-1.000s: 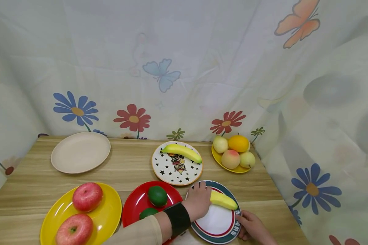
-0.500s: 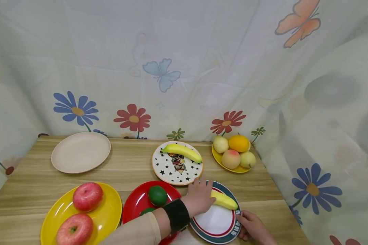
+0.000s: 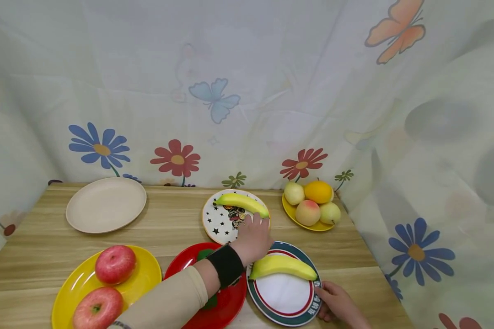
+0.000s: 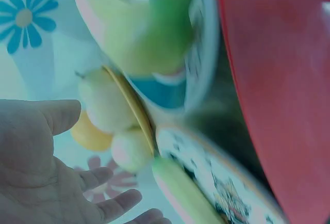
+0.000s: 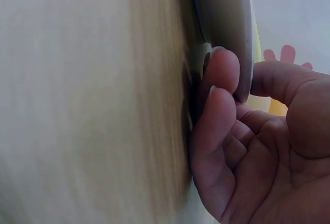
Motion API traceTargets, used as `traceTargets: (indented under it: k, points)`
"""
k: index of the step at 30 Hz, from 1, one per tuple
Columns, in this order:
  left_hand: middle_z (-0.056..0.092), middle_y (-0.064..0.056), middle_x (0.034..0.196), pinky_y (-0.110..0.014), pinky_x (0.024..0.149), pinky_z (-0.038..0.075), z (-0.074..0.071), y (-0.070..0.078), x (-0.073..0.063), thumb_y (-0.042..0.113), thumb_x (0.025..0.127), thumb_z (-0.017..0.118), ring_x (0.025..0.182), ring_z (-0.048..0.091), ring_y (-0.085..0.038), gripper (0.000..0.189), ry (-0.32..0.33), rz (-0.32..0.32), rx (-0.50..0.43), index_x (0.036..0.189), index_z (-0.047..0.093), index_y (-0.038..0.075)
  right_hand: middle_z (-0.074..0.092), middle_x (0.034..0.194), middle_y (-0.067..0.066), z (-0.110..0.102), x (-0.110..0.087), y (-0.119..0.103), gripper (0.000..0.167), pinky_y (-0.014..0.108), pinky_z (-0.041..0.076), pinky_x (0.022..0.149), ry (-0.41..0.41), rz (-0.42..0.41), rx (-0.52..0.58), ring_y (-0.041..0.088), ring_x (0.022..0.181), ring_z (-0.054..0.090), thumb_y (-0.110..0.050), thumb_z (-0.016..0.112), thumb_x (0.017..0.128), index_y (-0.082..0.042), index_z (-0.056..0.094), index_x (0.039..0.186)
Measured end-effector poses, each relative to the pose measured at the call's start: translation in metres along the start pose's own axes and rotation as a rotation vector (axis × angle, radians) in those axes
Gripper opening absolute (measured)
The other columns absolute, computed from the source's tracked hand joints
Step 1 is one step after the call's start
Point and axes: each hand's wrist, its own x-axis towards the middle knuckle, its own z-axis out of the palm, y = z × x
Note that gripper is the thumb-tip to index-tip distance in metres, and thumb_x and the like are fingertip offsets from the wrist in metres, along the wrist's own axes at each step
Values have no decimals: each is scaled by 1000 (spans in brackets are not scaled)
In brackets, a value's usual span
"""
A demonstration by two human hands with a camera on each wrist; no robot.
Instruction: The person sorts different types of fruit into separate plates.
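My left hand [image 3: 254, 237] reaches over the near right part of the white star-patterned plate [image 3: 214, 224], its fingertips close to the right end of a banana [image 3: 235, 200] lying there. In the left wrist view the left hand [image 4: 44, 172] holds nothing, its fingers apart. A second banana [image 3: 281, 266] lies across the far half of the green-rimmed plate [image 3: 284, 294]. My right hand [image 3: 338, 304] pinches that plate's right rim; the right wrist view shows the thumb above the plate [image 5: 227, 22] and curled fingers [image 5: 221, 115] underneath.
A red plate [image 3: 232, 304] with green fruit, partly hidden by the left forearm, adjoins on the left. Further left is a yellow plate [image 3: 148, 278] with two apples [image 3: 115, 264]. A beige plate [image 3: 106, 205] stands back left, a small yellow plate [image 3: 290, 211] of fruit back right.
My left hand has let go of the nearer banana, leaving it on the green-rimmed plate, and has moved away and up toward the star-patterned plate. The right hand keeps its hold on the rim.
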Motion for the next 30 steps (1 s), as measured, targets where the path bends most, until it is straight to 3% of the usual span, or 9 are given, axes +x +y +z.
traceTargets:
  k: [8, 13, 18, 24, 30]
  points:
    - [35, -18, 141, -51, 96, 41, -17, -33, 15, 48, 92, 55, 128, 35, -39, 71, 23, -95, -56, 147, 30, 10, 63, 79, 7, -1, 1, -2, 30, 30, 54, 64, -8, 19, 11, 20, 66, 59, -21, 47, 99, 3, 57, 113]
    - [21, -20, 153, -57, 104, 33, -22, -53, 23, 47, 94, 51, 138, 21, -43, 74, -17, -165, -115, 151, 20, 11, 63, 79, 7, -1, 0, -1, 29, 30, 54, 64, -14, 20, 12, 20, 66, 59, -21, 47, 99, 3, 57, 113]
    - [15, -19, 155, -58, 106, 30, -29, -68, 29, 49, 94, 50, 140, 16, -43, 78, -72, -210, -147, 152, 15, 12, 62, 78, 7, -2, 0, 0, 28, 30, 54, 64, -14, 19, 11, 20, 66, 59, -21, 47, 99, 2, 57, 112]
    - [9, -18, 157, -60, 110, 22, -29, -87, 37, 47, 93, 53, 142, 9, -43, 80, -119, -209, -176, 152, 14, 12, 62, 78, 7, -1, -1, -1, 29, 30, 54, 63, -7, 10, 16, 20, 65, 58, -22, 48, 99, 2, 57, 111]
    - [-2, -13, 159, -57, 114, 15, -20, -103, 43, 49, 94, 50, 145, -2, -38, 81, -205, -190, -209, 153, 6, 15, 61, 76, 7, 0, -2, -1, 27, 29, 54, 62, 8, 2, 8, 20, 64, 58, -21, 48, 99, 2, 58, 110]
